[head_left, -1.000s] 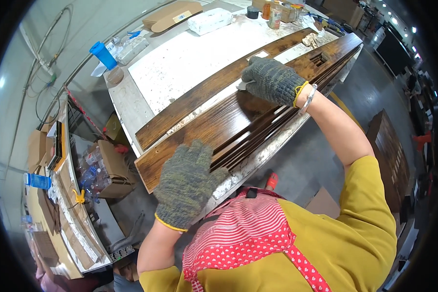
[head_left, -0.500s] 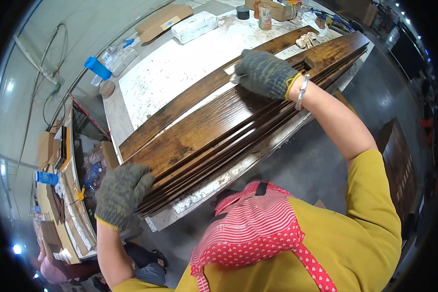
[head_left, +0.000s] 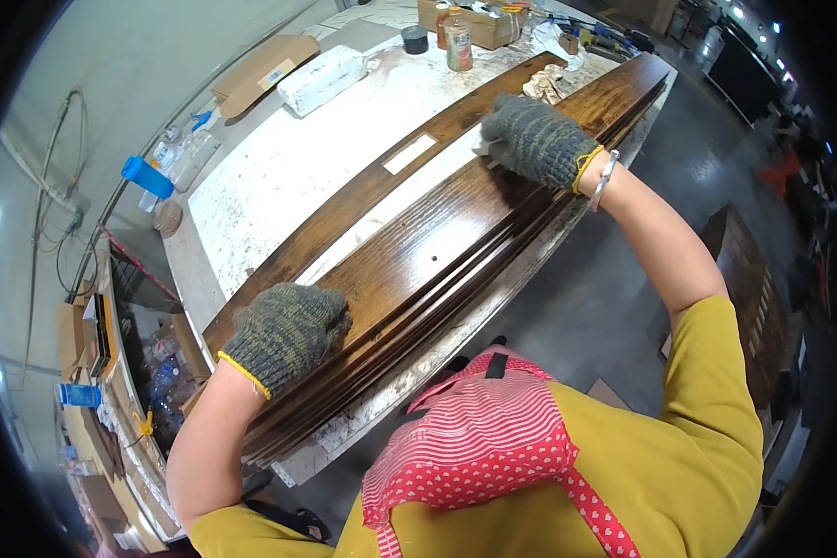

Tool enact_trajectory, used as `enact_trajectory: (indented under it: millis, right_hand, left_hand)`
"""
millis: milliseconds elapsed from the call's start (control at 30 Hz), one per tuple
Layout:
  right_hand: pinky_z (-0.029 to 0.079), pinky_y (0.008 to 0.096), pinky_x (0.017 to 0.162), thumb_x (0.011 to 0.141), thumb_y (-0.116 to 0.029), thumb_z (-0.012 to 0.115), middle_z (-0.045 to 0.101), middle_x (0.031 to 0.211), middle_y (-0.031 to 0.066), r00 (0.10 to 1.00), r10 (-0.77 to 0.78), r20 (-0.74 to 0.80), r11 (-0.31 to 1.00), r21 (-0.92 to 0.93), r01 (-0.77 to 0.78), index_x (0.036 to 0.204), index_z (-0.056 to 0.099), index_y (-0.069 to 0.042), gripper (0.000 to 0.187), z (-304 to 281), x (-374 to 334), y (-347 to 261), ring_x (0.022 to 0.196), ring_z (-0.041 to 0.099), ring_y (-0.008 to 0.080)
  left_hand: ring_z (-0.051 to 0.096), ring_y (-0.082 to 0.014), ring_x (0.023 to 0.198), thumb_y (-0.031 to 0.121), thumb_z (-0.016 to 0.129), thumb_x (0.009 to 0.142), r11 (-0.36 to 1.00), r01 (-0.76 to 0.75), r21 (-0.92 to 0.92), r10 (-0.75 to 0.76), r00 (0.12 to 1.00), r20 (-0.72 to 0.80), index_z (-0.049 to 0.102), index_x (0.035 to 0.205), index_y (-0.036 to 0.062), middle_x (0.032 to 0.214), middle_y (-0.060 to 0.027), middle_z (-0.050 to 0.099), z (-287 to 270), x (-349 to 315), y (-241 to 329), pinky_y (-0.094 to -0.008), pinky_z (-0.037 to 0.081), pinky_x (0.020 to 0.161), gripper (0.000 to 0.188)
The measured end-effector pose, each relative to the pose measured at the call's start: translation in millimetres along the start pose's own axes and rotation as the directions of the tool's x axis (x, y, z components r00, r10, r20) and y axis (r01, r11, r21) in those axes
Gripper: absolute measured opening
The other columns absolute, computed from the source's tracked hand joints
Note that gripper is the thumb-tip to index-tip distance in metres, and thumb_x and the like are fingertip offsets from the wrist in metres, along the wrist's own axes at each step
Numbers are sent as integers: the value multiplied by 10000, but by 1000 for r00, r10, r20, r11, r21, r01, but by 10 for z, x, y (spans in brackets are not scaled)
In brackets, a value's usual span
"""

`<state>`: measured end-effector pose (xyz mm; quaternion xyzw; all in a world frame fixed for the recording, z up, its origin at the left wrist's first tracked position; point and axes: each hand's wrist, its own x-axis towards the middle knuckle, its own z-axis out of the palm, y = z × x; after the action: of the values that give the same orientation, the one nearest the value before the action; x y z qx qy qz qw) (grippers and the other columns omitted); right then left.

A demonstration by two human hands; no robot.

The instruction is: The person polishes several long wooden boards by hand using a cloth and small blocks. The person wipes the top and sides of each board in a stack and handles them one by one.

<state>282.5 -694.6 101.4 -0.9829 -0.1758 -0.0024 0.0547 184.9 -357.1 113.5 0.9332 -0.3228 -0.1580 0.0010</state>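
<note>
The left hand, in a grey-green knitted glove with a yellow cuff, lay over the near left end of a long, dark brown, glossy wooden board, its fingers bent and together; whether they gripped the wood, I cannot tell. The right hand, gloved alike, rested farther along the same board with its fingers curled together near the far long edge. A small pale bit showed at its fingertips, too blurred to name, and I cannot tell whether the hand was clamped on it.

The board was the top layer of a stack along the table's near edge. Its face carried fine lengthwise grain, mottled lighter and darker browns, a bright sheen in the middle and 1 small dark round spot. Below it, several darker board edges showed as narrow parallel strips.

Beyond a white gap lay 1 more brown wooden board, pierced by 1 rectangular opening. Both lay on a white, dark-speckled tabletop. A crumpled cream wad sat near the boards' far ends. Farther out stood an orange-capped clear bottle, a black round tub, a white block-shaped package and a blue plastic cup.
</note>
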Motion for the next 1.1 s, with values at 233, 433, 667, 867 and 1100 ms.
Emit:
enact_trajectory:
  millis: [233, 433, 667, 867, 1100]
  right_hand:
    - [521, 416, 838, 884, -225, 598, 656, 880, 210, 932, -288, -219, 931, 162, 326, 837, 707, -3, 251, 80, -71, -425, 865, 658, 326]
    - [514, 423, 776, 860, -280, 686, 632, 839, 162, 999, 30, -23, 985, -167, -33, 843, 691, -47, 233, -163, 49, 736, 856, 636, 320]
    - [530, 423, 803, 824, -220, 616, 665, 923, 237, 878, -430, -209, 897, 11, 442, 834, 720, -28, 219, 171, 85, 655, 861, 673, 347]
    - [506, 416, 786, 871, -270, 646, 622, 849, 164, 971, -182, -152, 982, -78, 171, 831, 689, -48, 229, -168, 49, 1823, 854, 630, 318]
    - [521, 411, 833, 872, -213, 616, 660, 879, 206, 879, -393, -268, 891, 126, 437, 858, 697, -9, 220, -85, 75, 1636, 870, 649, 314]
  left_hand:
    - [642, -373, 836, 289, 566, 885, 999, 35, 15, -36, 995, 89, 646, 900, 93, 850, -171, 660, -111, -66, 36, -463, 513, 753, 212]
    - [636, -383, 791, 262, 613, 810, 996, 80, 37, -82, 994, 76, 645, 855, 101, 807, -167, 655, -94, 11, 106, -465, 507, 723, 170]
    - [643, -387, 756, 250, 591, 841, 998, -55, 6, 55, 978, -204, 655, 851, 101, 806, -175, 657, -370, 1151, 868, -464, 522, 688, 162]
    - [649, -349, 824, 290, 588, 878, 991, 91, -97, -77, 987, 139, 668, 937, 96, 864, -157, 671, -426, 1428, 840, -425, 514, 747, 218]
    - [659, -342, 845, 319, 559, 893, 984, 180, -6, -168, 930, 327, 681, 968, 111, 893, -146, 683, -565, 1603, 965, -415, 519, 772, 252]
